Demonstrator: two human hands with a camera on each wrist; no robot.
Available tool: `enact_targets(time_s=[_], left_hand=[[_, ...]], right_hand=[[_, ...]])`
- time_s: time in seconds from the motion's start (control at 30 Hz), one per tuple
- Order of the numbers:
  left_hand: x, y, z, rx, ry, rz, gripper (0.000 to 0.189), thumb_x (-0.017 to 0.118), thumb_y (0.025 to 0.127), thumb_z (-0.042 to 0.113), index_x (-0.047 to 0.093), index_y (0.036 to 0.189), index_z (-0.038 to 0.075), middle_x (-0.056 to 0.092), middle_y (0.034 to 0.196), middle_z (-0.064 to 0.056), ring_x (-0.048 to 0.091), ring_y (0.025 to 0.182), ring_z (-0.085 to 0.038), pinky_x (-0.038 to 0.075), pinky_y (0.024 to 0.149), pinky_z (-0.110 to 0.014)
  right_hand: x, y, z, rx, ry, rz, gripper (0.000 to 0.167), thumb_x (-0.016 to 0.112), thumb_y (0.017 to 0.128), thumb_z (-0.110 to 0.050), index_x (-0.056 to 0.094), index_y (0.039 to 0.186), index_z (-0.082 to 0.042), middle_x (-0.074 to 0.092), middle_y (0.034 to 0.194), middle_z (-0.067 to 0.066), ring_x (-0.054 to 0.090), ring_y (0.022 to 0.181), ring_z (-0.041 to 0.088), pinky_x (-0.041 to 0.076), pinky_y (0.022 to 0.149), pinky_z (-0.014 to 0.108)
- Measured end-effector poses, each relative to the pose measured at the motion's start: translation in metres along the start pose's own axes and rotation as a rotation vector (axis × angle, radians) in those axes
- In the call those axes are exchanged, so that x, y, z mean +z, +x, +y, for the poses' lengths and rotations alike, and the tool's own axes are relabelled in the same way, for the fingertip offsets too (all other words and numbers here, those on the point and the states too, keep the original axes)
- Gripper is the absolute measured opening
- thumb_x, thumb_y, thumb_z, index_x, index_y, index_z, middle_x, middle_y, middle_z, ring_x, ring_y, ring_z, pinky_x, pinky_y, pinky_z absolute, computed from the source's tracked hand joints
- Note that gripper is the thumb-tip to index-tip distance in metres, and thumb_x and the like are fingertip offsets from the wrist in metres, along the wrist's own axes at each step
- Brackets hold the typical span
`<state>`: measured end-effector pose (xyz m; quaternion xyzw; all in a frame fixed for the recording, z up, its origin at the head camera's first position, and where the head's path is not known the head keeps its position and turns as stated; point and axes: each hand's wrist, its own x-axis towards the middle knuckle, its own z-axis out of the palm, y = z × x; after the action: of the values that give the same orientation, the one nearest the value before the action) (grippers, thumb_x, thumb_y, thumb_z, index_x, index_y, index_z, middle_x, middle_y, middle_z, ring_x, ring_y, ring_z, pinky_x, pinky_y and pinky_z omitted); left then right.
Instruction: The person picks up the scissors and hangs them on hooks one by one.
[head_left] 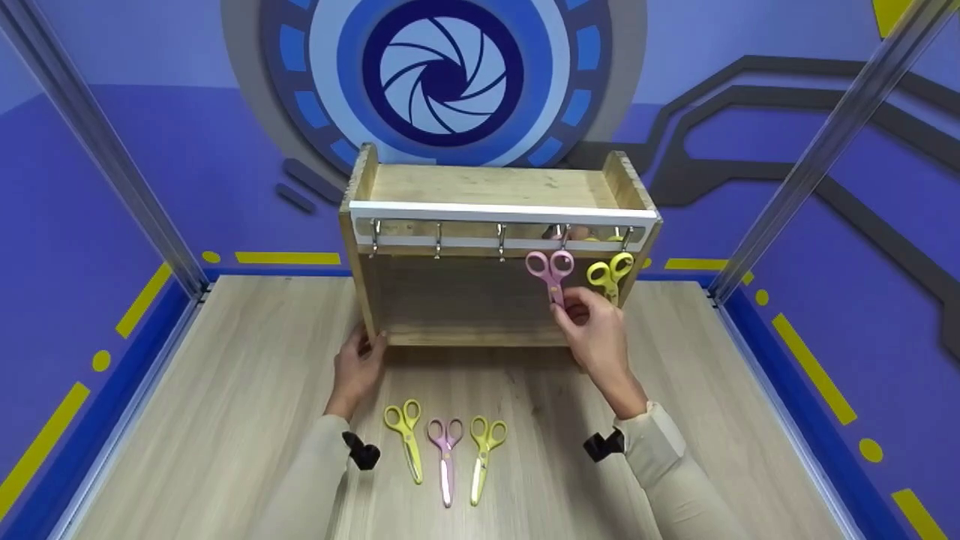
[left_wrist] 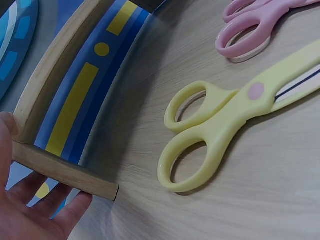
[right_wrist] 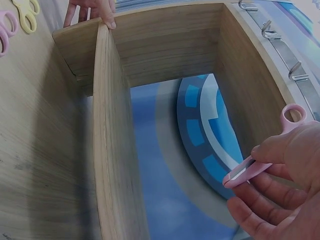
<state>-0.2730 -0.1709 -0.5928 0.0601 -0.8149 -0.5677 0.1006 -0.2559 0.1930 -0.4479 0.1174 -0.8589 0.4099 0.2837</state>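
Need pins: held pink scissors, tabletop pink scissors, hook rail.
Held pink scissors [head_left: 553, 282]: head view, on the body just below the finger loops.
Tabletop pink scissors [head_left: 446, 455]: head view, at the pivot.
Hook rail [head_left: 480, 211]: head view, on its upper white strip, near mid-length.

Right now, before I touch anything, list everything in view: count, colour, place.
Yellow loop-handled scissors: three, yellow; two on the table, one up at the rightmost hook.
Pink loop-handled scissors: two, pink; one between the yellow pair, one at the fourth hook from left.
Wooden open-fronted rack: one, light brown, on the table.
Straight rail: one, white, across the rack's upper front.
Metal hooks: five, silvery, along the rail.
Wood-grain table: one, pale, below.
Printed wall panels: three, mainly blue-purple, around the table.
Metal posts: two, silvery, back corners.
Black wrist devices: two, one per wrist.
Sleeves: two, cream, on the forearms.
Left hand: one, gripping the rack's lower left corner.
Right hand: one, pinching the raised pink pair.
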Motion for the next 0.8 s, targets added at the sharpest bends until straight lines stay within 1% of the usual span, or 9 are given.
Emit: enact_targets(time_s=[0.17, 0.33, 0.53, 0.63, 0.8], left_hand=[[-0.001, -0.001, 0.001, -0.009, 0.003, -0.005, 0.055, 0.059, 0.105, 0.035, 0.046, 0.152, 0.011, 0.054, 0.147, -0.022, 0.057, 0.131, -0.037, 0.051, 0.105, -0.049], [-0.001, -0.001, 0.001, 0.006, 0.005, -0.001, 0.054, 0.059, 0.105, 0.036, 0.048, 0.151, 0.009, 0.055, 0.146, -0.023, 0.057, 0.131, -0.038, 0.05, 0.105, -0.051], [-0.001, 0.0, -0.001, 0.013, 0.004, 0.006, 0.053, 0.059, 0.106, 0.034, 0.048, 0.151, 0.009, 0.056, 0.144, -0.023, 0.058, 0.13, -0.038, 0.05, 0.105, -0.051], [0.0, 0.0, -0.001, 0.017, -0.008, 0.009, 0.052, 0.06, 0.105, 0.032, 0.049, 0.15, 0.008, 0.057, 0.144, -0.024, 0.058, 0.13, -0.039, 0.051, 0.104, -0.051], [-0.001, 0.0, 0.0, 0.001, -0.019, 0.009, 0.054, 0.061, 0.105, 0.031, 0.048, 0.151, 0.008, 0.056, 0.145, -0.024, 0.058, 0.13, -0.038, 0.052, 0.104, -0.05]], right_hand=[[0.0, 0.001, -0.001, 0.005, 0.003, -0.002, 0.012, 0.081, 0.087, -0.006, 0.075, 0.096, -0.001, 0.075, 0.087, 0.01, 0.071, 0.074, 0.024, 0.061, 0.069, 0.044], [0.0, 0.001, -0.001, 0.014, 0.007, -0.006, 0.013, 0.081, 0.087, -0.006, 0.075, 0.097, -0.001, 0.075, 0.089, 0.009, 0.071, 0.075, 0.022, 0.061, 0.069, 0.041], [0.0, 0.001, 0.0, 0.0, 0.003, -0.006, 0.015, 0.081, 0.086, -0.006, 0.075, 0.099, -0.001, 0.075, 0.089, 0.009, 0.071, 0.076, 0.021, 0.061, 0.071, 0.04], [-0.001, -0.002, 0.0, -0.017, -0.02, -0.006, 0.021, 0.082, 0.085, -0.006, 0.074, 0.104, -0.001, 0.074, 0.092, 0.01, 0.072, 0.079, 0.023, 0.061, 0.073, 0.041], [-0.006, -0.01, -0.002, -0.036, -0.075, -0.02, 0.04, 0.085, 0.084, -0.008, 0.069, 0.12, -0.002, 0.071, 0.101, 0.013, 0.071, 0.088, 0.026, 0.06, 0.078, 0.043]])
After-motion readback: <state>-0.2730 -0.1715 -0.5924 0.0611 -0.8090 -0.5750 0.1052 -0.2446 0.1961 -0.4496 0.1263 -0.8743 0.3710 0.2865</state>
